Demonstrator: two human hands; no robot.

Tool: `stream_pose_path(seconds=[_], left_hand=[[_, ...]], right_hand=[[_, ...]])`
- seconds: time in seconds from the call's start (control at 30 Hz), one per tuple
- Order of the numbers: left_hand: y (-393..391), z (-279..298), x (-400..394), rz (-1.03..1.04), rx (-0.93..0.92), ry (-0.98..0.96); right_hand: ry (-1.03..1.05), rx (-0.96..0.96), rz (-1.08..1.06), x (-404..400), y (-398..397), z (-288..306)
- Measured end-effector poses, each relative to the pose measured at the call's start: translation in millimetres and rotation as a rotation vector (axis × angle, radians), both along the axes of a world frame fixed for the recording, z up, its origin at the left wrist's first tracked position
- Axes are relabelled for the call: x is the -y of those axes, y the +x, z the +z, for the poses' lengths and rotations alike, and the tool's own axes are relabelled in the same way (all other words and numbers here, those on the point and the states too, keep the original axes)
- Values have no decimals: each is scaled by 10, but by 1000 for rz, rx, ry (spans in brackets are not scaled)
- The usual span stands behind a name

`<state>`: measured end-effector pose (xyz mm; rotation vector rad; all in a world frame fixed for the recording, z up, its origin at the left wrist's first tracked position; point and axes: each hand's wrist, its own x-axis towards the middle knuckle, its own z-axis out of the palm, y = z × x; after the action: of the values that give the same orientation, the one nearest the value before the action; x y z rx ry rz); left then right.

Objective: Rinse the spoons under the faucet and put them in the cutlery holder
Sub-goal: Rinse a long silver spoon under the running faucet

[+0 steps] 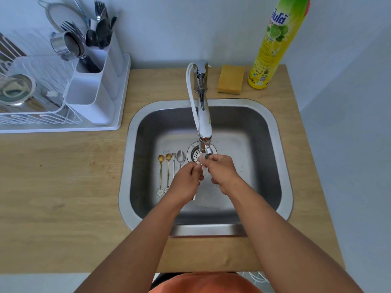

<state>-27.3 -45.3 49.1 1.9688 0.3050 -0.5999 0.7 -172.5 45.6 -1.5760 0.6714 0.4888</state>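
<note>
Head view, four spoons (170, 166) in sink (275, 157), left hand (186, 180) and right hand (222, 172) pinching a white spoon (201, 163) under faucet (204, 115)

dish soap bottle (273, 45): thai brand, perhaps "700".

Both bare forearms are reaching forward and converging, the hands meeting close together, knuckles up. The left hand (186, 180) is curling its fingers inward, with the thumb side turned toward the other hand. The right hand (220, 171) is sitting slightly farther forward, fingers bent and pointing left, its fingertips (206, 161) nearly touching those of the left. What they are pinching is mostly hidden between them.
</note>
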Motion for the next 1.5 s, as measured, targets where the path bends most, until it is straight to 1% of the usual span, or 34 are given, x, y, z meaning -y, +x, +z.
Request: stream_pose_path(seconds=[0.13, 0.23, 0.4, 0.63, 0.77, 0.83, 0.9, 0.97, 1.0, 1.03, 1.1, 1.13, 1.17, 1.2, 1.23, 1.27, 1.3, 1.4, 1.43, 1.5], left_hand=[[-133, -13, -79, -71, 1, -20], [-230, -44, -169, -123, -55, -3], [-108, -74, -206, -73, -149, 30], [74, -28, -52, -19, -81, -38], [41, 32, -123, 53, -76, -134], [-34, 56, -182, 40, -124, -155], [-134, 68, -234, -11, -164, -136], [-199, 66, -282, -53, -108, -55], [-207, 64, -294, -91, -37, 37], [-206, 64, -294, -158, 45, 171], [-200, 87, -238, -342, 187, 554], [-199, 98, -196, -400, 239, 711], [-204, 103, -152, -432, 281, 799], [-208, 103, -109, -444, 304, 826], [-212, 98, -83, -434, 303, 817], [-197, 78, -72, -392, 282, 766], [-159, 65, -68, -332, 229, 655], [5, 77, -41, -8, -20, 77], [39, 79, -24, 75, -71, -30], [58, 54, 1, 139, -109, -105]], right_hand=[[19, -3, -103, 6, 89, 4], [34, -8, -125, 5, 38, -29], [57, -30, -112, 34, -122, -64], [57, -38, -78, -3, -174, -50], [54, -28, -109, 14, -14, -6], [56, -23, -137, 20, 51, 2], [65, -27, -149, 22, 63, -1], [62, -25, -138, 7, 16, -33], [50, -15, -124, -14, -18, -55], [27, 0, -100, -38, -57, -70], [-66, 26, -20, -80, -109, -106], [-122, 34, 17, -88, -115, -125], [-169, 36, 44, -81, -107, -133], [-189, 32, 56, -64, -90, -131], [-180, 26, 49, -43, -72, -122], [-156, 24, 31, -21, -49, -108], [-127, 23, 15, 0, -27, -88], [-44, 6, 14, 26, -8, -28], [-17, -1, 17, 25, -19, -10], [19, -13, 8, 38, -39, 21]])
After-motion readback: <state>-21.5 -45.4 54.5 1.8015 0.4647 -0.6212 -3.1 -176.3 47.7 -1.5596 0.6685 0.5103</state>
